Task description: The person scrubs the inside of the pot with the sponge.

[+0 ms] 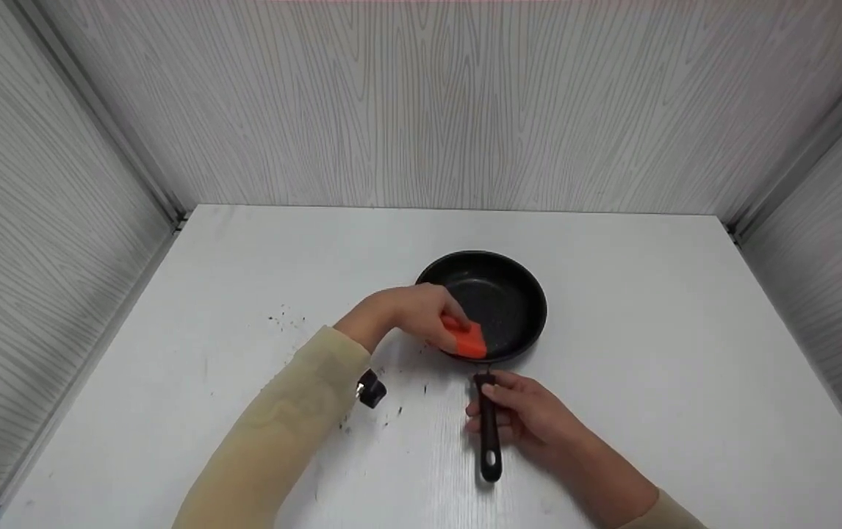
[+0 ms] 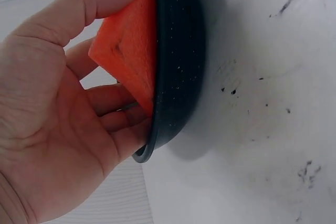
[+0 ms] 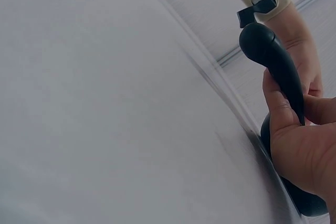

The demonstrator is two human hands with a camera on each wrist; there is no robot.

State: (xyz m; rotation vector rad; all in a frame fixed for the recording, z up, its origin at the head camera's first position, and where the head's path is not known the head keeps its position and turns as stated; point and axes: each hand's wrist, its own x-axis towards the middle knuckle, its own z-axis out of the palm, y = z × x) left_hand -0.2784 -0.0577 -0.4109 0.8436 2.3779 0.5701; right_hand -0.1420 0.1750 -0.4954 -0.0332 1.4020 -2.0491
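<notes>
Left hand (image 1: 425, 312) pinches sponge (image 1: 471, 342), likely soft, light, at near edge of pan (image 1: 500, 297); right hand (image 1: 535, 413) holds handle (image 1: 489, 437), likely stiff, surest grip.

So my pan (image 1: 502, 301) is on the table (image 1: 649, 330), handle (image 1: 489, 437) pointing back at me with my right hand (image 1: 535, 415) on it. Sponge (image 1: 472, 342) is in my left hand (image 1: 422, 310) at the pan's near-left edge, specks (image 2: 233, 92) scattered left, wall (image 1: 421, 110) behind.
</notes>
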